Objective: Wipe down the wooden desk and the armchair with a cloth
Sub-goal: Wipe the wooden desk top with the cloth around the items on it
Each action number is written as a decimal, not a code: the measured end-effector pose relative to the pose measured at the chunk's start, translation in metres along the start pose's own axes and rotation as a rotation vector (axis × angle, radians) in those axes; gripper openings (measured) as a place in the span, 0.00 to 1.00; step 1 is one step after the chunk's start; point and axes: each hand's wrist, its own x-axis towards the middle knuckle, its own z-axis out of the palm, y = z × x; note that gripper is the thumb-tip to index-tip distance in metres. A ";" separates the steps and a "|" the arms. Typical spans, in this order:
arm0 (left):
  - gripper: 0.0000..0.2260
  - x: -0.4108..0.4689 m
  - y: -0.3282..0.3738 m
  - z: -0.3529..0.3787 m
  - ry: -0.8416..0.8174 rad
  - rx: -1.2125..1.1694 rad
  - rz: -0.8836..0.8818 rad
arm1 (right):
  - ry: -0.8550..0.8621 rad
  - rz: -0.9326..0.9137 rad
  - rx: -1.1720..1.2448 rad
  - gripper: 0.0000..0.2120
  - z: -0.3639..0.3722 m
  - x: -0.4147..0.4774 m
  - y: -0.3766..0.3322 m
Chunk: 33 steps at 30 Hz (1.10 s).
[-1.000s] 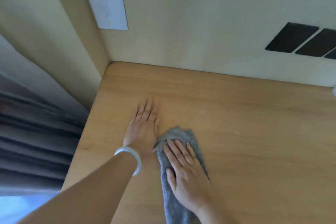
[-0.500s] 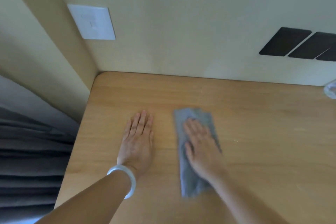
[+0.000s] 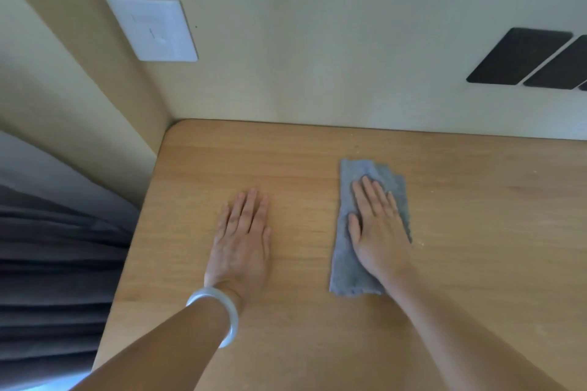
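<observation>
A folded grey cloth [image 3: 344, 267] lies flat on the wooden desk [image 3: 476, 232], a little right of the middle. My right hand [image 3: 376, 225] presses on it with straight fingers, palm down. My left hand [image 3: 243, 241], a pale bangle on its wrist, rests flat on the bare wood to the left of the cloth, apart from it. The armchair is not in view.
The desk's back edge meets a cream wall with a white switch plate [image 3: 152, 29] and dark rectangular panels [image 3: 521, 61] at the right. Dark curtains [image 3: 54, 279] hang beyond the desk's left edge. Small crumbs dot the wood right of the cloth.
My right hand has slid the cloth to the right and toward the wall, away from my left hand. My left hand has stayed flat in place.
</observation>
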 end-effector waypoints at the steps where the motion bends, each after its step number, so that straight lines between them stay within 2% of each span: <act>1: 0.25 0.000 0.000 0.000 0.007 0.010 0.002 | 0.010 0.115 -0.004 0.28 -0.002 0.011 0.000; 3: 0.25 0.001 -0.001 0.000 0.002 0.011 -0.002 | 0.073 0.253 0.020 0.28 0.002 0.008 -0.039; 4: 0.26 0.001 -0.001 0.000 0.000 0.008 -0.005 | 0.107 0.230 0.054 0.28 0.008 -0.007 -0.065; 5: 0.26 0.001 0.000 0.000 -0.002 0.005 -0.011 | 0.122 0.132 0.092 0.28 0.019 -0.028 -0.091; 7: 0.26 0.001 0.000 -0.002 -0.011 0.008 -0.014 | 0.063 -0.192 0.162 0.28 0.029 -0.072 -0.119; 9: 0.26 0.000 0.001 -0.005 -0.010 0.011 -0.012 | 0.013 -0.394 0.152 0.26 0.019 -0.075 -0.086; 11: 0.26 0.000 0.001 -0.007 0.001 0.012 -0.018 | 0.008 -0.293 0.099 0.26 0.009 -0.054 -0.029; 13: 0.26 0.000 0.002 -0.008 -0.005 0.026 -0.025 | 0.027 0.004 0.057 0.27 -0.002 -0.023 0.020; 15: 0.26 0.000 0.003 -0.008 -0.007 0.031 -0.021 | 0.047 0.214 0.056 0.27 -0.004 -0.005 0.036; 16: 0.26 0.000 0.004 -0.009 -0.004 0.036 -0.025 | 0.060 0.239 0.047 0.27 -0.002 -0.004 0.031; 18: 0.26 0.000 0.012 -0.012 0.003 0.032 -0.057 | 0.040 0.120 0.031 0.27 0.003 -0.017 0.017; 20: 0.23 0.006 0.028 -0.012 0.017 -0.053 -0.035 | -0.006 -0.191 0.026 0.26 0.004 -0.036 0.012; 22: 0.23 0.020 0.055 -0.008 -0.055 -0.154 0.149 | -0.068 -0.375 0.033 0.25 0.000 -0.041 0.016; 24: 0.25 0.042 0.087 -0.006 -0.066 -0.169 0.278 | -0.072 -0.370 0.053 0.25 -0.001 -0.039 0.018; 28: 0.25 0.070 0.113 0.005 -0.014 -0.088 0.118 | -0.062 -0.263 0.135 0.25 0.004 -0.030 0.018; 31: 0.27 0.069 0.113 0.010 0.025 -0.048 0.114 | -0.008 -0.174 0.129 0.27 0.000 0.004 0.049; 33: 0.26 0.067 0.115 0.008 0.013 -0.063 0.104 | -0.007 -0.029 0.079 0.28 -0.009 0.034 0.074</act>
